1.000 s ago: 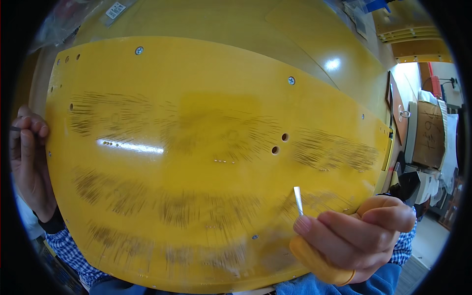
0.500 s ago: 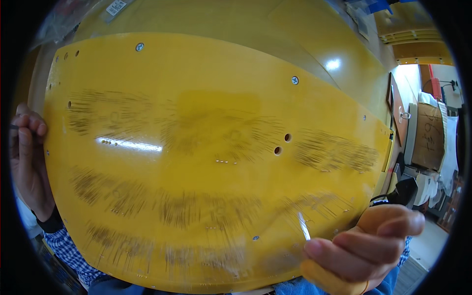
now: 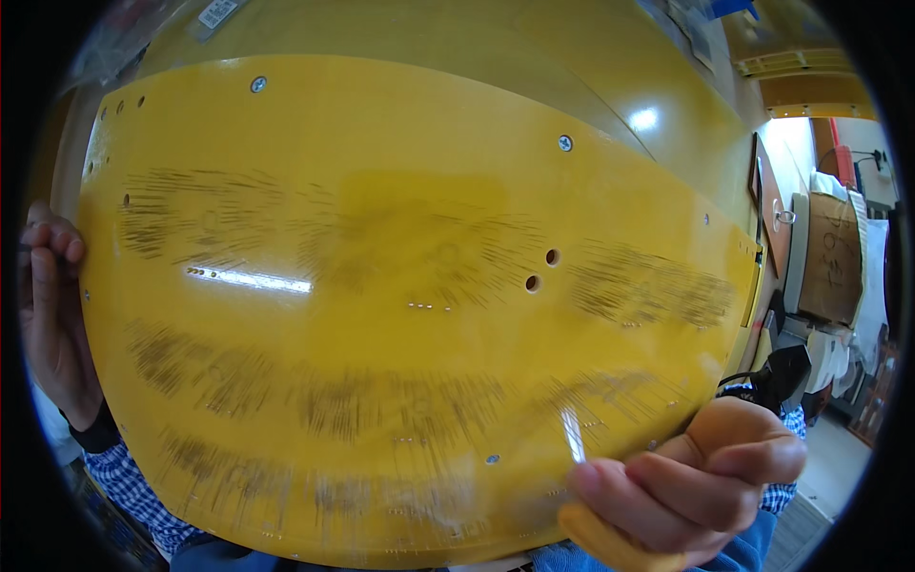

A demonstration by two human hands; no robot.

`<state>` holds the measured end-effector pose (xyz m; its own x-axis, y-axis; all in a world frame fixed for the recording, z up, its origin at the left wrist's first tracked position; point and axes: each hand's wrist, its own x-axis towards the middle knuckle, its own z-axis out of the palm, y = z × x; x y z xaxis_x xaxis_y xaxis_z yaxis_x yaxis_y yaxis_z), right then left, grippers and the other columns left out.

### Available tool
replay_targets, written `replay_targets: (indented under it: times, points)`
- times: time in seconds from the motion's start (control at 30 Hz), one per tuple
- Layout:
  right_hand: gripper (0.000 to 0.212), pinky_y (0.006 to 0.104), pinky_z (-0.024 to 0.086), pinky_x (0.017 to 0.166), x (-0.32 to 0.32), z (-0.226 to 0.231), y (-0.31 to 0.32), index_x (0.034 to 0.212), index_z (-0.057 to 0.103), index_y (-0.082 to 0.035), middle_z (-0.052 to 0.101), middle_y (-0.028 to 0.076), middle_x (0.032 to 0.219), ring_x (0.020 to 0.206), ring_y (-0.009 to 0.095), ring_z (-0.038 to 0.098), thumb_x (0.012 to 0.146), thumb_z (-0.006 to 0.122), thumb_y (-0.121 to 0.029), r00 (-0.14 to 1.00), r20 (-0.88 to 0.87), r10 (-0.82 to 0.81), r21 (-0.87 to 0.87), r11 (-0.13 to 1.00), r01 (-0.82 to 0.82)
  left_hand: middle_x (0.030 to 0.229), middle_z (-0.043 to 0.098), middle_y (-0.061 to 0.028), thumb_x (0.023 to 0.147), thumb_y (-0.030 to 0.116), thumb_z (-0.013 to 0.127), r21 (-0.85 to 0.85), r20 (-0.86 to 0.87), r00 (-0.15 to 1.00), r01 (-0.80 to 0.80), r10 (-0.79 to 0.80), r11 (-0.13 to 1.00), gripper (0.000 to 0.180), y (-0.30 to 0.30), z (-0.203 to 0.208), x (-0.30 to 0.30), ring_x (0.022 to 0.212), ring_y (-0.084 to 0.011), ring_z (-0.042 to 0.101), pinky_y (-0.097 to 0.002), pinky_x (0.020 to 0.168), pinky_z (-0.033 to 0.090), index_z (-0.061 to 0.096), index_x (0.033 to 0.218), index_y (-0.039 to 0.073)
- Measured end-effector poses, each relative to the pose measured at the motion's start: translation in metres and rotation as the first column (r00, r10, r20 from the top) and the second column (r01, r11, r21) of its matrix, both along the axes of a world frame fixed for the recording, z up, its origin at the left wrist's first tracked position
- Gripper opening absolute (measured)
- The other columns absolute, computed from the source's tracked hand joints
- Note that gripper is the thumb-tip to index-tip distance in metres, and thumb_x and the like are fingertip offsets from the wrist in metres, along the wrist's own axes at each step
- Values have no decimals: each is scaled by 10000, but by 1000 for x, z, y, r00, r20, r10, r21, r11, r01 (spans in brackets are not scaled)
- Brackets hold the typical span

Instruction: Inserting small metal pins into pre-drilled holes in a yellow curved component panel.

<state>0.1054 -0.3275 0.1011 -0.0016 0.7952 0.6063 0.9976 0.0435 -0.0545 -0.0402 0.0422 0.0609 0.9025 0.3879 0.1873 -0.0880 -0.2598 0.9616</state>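
A big yellow board (image 3: 400, 315) fills most of the view and is held up close to the person's face. It is shiny, with dark scratch marks in rows, a few small holes near the middle, and silver screws (image 3: 565, 143) near its top edge.

The left hand (image 3: 52, 315) is at the board's left edge. Its fingers curl around that edge and grip the board.

The right hand (image 3: 691, 486) is at the lower right, in front of the board's bottom edge. It is closed around a tool with a yellow handle (image 3: 605, 539). The tool's thin silver tip (image 3: 572, 435) points up and lies over the board near its lower edge. The tip looks blurry, so it is hard to tell if it touches the board.

At the far right, past the board, stands a brown cardboard box (image 3: 834, 257).
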Motion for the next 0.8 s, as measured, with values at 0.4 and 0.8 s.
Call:
replay_targets:
  times: [0.4, 0.8]
  points:
    - [169, 207, 396, 692, 10, 20, -15, 934, 668, -138, 695, -18, 920, 780, 61, 650, 844, 545, -209, 991, -115, 69, -220, 971, -93, 896, 538, -68, 948, 119, 482, -16, 18, 998, 56, -56, 998, 211, 0, 1, 5, 910, -118, 566, -207, 818, 466, 591, 1096, 16]
    - [98, 214, 301, 598, -6, 17, -14, 736, 628, -246, 659, -134, 804, 684, 11, 567, 777, 601, -162, 972, -143, -189, -208, 965, 157, 916, 528, -60, 953, 133, 475, -105, 42, 999, 1, 4, 994, 224, -3, -7, 3, 915, -115, 544, -204, 834, 442, 583, 1110, 15]
